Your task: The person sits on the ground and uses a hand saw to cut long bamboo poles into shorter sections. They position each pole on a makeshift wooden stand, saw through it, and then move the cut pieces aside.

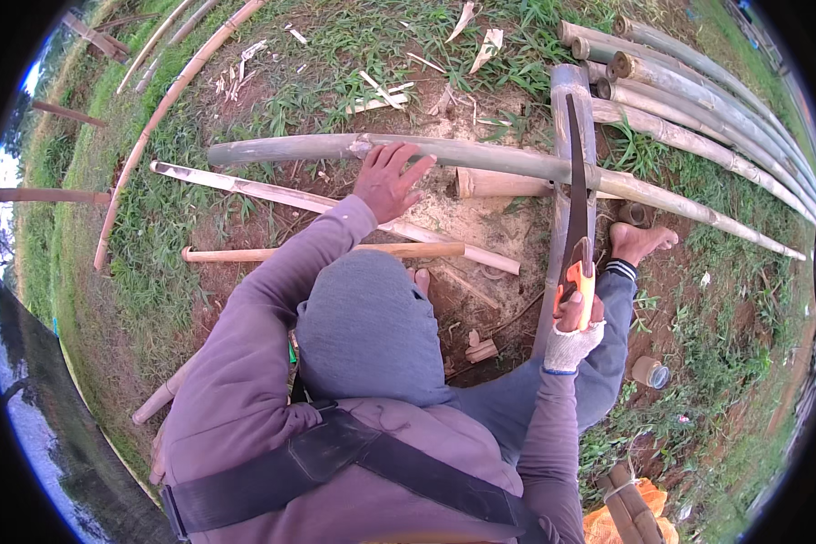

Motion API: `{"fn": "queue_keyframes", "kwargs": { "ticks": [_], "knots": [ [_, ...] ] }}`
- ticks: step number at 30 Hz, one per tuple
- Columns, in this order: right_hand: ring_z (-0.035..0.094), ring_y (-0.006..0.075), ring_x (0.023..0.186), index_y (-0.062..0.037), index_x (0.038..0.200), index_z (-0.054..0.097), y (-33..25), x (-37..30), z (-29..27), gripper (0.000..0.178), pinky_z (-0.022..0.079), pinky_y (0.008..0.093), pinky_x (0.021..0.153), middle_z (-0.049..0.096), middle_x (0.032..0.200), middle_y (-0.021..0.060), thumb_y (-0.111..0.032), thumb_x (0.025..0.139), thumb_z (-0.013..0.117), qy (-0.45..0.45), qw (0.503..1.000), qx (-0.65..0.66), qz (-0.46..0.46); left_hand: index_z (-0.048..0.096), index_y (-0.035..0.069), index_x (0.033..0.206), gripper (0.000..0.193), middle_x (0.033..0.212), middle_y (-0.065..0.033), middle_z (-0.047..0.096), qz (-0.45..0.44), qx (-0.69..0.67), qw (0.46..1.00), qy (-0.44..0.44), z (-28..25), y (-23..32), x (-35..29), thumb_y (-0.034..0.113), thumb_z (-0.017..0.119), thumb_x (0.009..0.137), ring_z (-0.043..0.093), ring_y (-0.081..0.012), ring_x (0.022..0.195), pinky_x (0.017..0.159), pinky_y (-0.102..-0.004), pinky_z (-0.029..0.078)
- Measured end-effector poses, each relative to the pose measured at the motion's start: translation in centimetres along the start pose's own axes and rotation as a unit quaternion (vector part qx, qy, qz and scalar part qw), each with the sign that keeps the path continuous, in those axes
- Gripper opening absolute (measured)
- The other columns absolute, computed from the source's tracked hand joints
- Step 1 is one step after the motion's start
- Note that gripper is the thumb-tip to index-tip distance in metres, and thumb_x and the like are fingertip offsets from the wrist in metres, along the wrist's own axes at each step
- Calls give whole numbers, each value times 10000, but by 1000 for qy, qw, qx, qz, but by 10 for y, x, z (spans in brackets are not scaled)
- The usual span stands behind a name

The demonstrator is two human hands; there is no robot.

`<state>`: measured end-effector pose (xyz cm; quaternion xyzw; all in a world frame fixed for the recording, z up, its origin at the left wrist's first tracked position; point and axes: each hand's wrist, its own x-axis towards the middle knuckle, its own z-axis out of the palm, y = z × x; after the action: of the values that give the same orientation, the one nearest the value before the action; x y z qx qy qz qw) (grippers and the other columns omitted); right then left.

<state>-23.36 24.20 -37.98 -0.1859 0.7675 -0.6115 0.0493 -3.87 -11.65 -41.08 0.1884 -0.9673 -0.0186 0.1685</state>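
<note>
A long green-grey bamboo pole lies across in front of me, resting on another thick bamboo piece set crosswise under it. My left hand is bare and lies on the pole near a node, fingers spread over its top. In a white fingerless glove, my right hand is closed round the orange handle of a hand saw. Its long dark curved blade points away from me and crosses the pole above the crosswise piece. Whether the teeth have cut into the bamboo is too small to tell.
Several bamboo poles are stacked at the far right. A split bamboo length and a shorter stick lie left of centre. My bare foot is right of the crosswise piece; a jar stands behind it. Sawdust and chips litter the soil.
</note>
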Motion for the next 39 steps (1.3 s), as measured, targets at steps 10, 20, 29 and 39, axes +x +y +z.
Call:
{"fn": "queue_keyframes", "kwargs": {
  "ticks": [10, 20, 29, 39],
  "knots": [
    [558, 80, 561, 18, 1040, 628, -19, -1, 15, 244, 454, 252, 523, 607, 693, 27, -226, 1042, 625, 21, 999, -46, 13, 558, 151, 1188, 510, 1122, -133, 698, -76, -31, 973, -215, 29, -23, 94, 243, 854, 783, 708, -394, 1050, 884, -521, 562],
    [655, 142, 849, 37, 1372, 591, -50, -15, 42, 411, 529, 268, 724, 681, 1145, 139, -206, 1045, 643, -27, 997, -40, -53, 562, 140, 1187, 498, 1107, -141, 712, -94, -42, 973, -206, 18, -51, 68, 149, 830, 767, 699, -405, 1054, 887, -531, 549],
    [661, 240, 1159, 61, 1393, 583, -89, -39, 26, 440, 539, 349, 964, 681, 1277, 187, -212, 1049, 616, -53, 994, -89, -35, 599, 113, 1190, 422, 1028, -182, 749, -133, -31, 958, -252, 24, -49, 77, 136, 794, 816, 732, -421, 983, 860, -526, 578],
    [574, 54, 670, 26, 1368, 615, -77, 30, 58, 401, 488, 240, 591, 704, 999, 71, -209, 1044, 631, -86, 994, -60, -24, 596, 117, 1176, 392, 1042, -180, 739, -120, -38, 964, -235, 42, -44, 78, 145, 786, 834, 738, -392, 984, 855, -519, 583]
  ]
}}
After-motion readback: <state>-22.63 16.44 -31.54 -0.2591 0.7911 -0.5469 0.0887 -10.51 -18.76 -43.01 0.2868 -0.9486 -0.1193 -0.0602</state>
